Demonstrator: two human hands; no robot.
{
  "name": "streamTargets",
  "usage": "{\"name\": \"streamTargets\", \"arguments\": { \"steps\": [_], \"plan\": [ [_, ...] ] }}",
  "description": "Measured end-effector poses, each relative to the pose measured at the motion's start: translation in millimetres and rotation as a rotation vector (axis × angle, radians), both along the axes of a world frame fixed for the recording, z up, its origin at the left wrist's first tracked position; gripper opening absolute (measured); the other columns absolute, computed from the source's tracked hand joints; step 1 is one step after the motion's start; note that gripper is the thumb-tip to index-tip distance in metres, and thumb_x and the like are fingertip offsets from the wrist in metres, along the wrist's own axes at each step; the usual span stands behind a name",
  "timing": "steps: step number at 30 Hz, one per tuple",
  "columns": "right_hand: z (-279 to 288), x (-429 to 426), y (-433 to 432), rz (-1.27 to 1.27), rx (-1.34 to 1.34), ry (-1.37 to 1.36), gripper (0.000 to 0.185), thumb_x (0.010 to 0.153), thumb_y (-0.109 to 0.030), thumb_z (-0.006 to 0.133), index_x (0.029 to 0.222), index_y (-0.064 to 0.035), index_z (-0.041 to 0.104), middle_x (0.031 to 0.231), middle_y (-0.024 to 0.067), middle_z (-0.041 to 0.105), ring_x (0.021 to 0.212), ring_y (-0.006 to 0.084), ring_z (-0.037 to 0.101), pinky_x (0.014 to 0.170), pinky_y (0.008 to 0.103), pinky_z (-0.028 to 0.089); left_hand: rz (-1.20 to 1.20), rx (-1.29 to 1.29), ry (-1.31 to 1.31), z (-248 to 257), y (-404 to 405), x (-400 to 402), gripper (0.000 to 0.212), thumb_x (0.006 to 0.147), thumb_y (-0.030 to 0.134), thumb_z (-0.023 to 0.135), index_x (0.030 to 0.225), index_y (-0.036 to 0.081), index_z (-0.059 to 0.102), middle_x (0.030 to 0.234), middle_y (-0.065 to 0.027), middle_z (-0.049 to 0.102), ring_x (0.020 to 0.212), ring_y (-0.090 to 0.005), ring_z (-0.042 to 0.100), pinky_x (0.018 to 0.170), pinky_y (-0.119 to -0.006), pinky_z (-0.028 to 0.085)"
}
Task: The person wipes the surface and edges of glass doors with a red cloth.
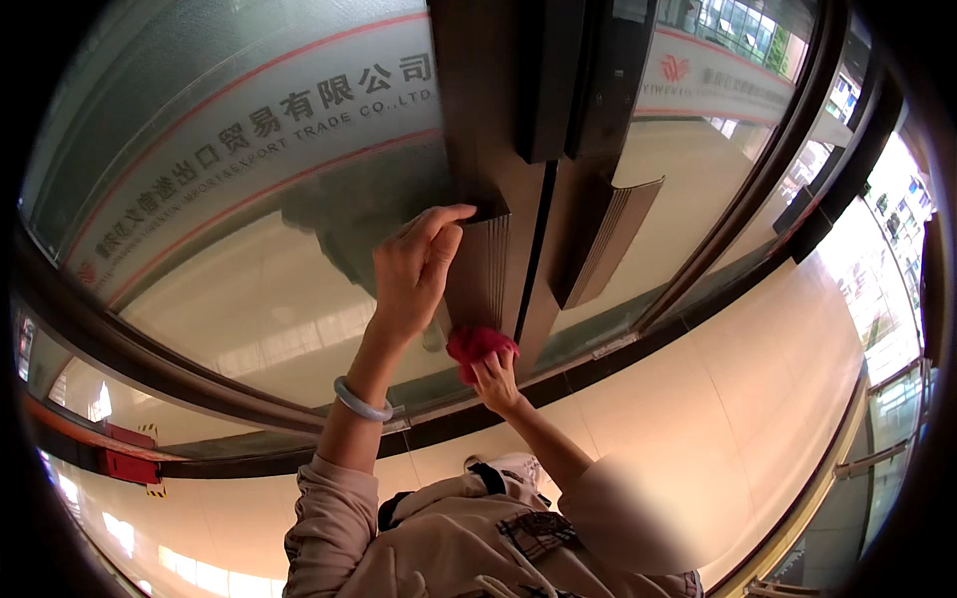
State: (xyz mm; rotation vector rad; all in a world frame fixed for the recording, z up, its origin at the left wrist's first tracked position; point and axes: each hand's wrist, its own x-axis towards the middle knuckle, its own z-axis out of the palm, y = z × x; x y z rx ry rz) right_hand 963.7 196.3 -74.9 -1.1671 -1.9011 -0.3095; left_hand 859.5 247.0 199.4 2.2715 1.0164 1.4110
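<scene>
My left hand (415, 269) is at the upper left edge of the left door handle (490, 269), a wide brown metal pull with ribs. Its forefinger reaches over the handle's top, and the other fingers curl mostly out of sight. Lower down, my right hand (496, 381) grips a bunched red cloth (478, 347). The cloth presses against the bottom end of that same handle and the brown door frame beneath. A matching right door handle (614, 239) stands across the dark gap between the two door leaves.
The glass door panel (254, 329) bears a frosted band with writing and reflects the surroundings. Dark boxes (553, 82) sit on the frames above the handles. Below runs a dark threshold (568, 385), then glossy tiled floor (673, 411). A red box (128, 465) is at far left.
</scene>
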Motion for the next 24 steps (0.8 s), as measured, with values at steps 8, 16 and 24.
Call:
{"name": "streamTargets", "arguments": {
  "steps": [8,16,24],
  "plan": [
    [129,-25,52,-0.121,0.48,0.125,0.035,0.064,-0.019,0.058,0.099,-0.0156,0.057,0.111,0.0064,0.044,0.101,0.0274,0.039,0.083,0.0461,0.028,-0.099,0.046,-0.106,-3,7,-8,0.028,0.089,0.028,0.043,0.091,0.006,0.06,0.06,-0.0041,0.052,0.043,-0.0085,0.038,0.042,-0.024,0.03],
    [-39,-3,-3,-0.021,-0.199,0.012,0.044,0.065,-0.01,0.057,0.109,-0.0139,0.05,0.106,0.0106,0.045,0.096,0.0316,0.04,0.081,0.0468,0.035,-0.013,0.002,-0.061,-1,1,-2,0.016,0.084,0.019,0.052,0.086,0.006,0.061,0.062,-0.0022,0.054,0.043,-0.0068,0.037,0.041,-0.023,0.028],
    [126,38,29,-0.377,0.32,0.409,0.049,0.068,-0.017,0.054,0.115,-0.0038,0.046,0.116,0.0165,0.044,0.106,0.0331,0.038,0.088,0.0421,0.029,0.097,0.184,-0.057,-16,2,-6,0.008,0.081,0.008,0.054,0.084,0.006,0.061,0.069,-0.0022,0.055,0.044,-0.0079,0.042,0.039,-0.022,0.03]
  ]
}}
